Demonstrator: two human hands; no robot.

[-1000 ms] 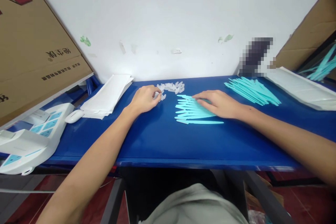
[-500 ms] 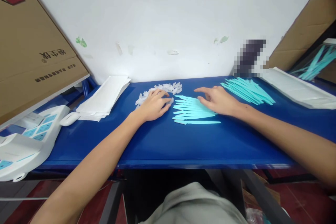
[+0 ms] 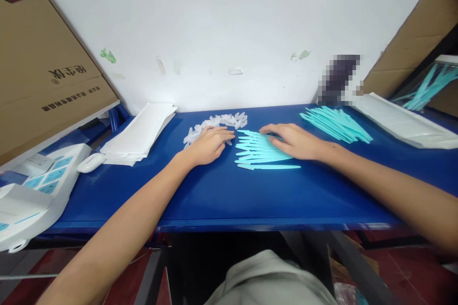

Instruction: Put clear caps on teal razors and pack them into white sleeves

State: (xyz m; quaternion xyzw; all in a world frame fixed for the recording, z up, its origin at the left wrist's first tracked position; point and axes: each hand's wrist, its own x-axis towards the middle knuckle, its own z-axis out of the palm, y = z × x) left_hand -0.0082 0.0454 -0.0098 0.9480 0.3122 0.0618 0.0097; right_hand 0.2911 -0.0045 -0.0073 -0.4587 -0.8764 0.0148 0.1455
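Observation:
My left hand [image 3: 211,145] reaches over the near side of a pile of small translucent caps [image 3: 224,120], palm down with its fingers stretched out to the right. One cap [image 3: 229,142] shows by its thumb. Beside it lies a row of slim turquoise sticks [image 3: 263,148], shaped like eyebrow razors, their shaped ends pointing left. My right hand [image 3: 295,140] hovers over the right end of this row, thumb and index finger apart. Nothing shows between its fingers; the other fingertips are hidden.
A second heap of turquoise razors [image 3: 334,124] lies at the back right, near a white package [image 3: 408,121]. White paper sheets [image 3: 138,133], a white mouse-shaped object [image 3: 91,162] and a white-blue device [image 3: 57,176] are at left. Cardboard boxes [image 3: 53,52] flank the blue table [image 3: 222,195].
My right hand has shifted slightly left, its index finger lowering and bending toward the razor row. My left hand's fingers have straightened and reach further right over the caps.

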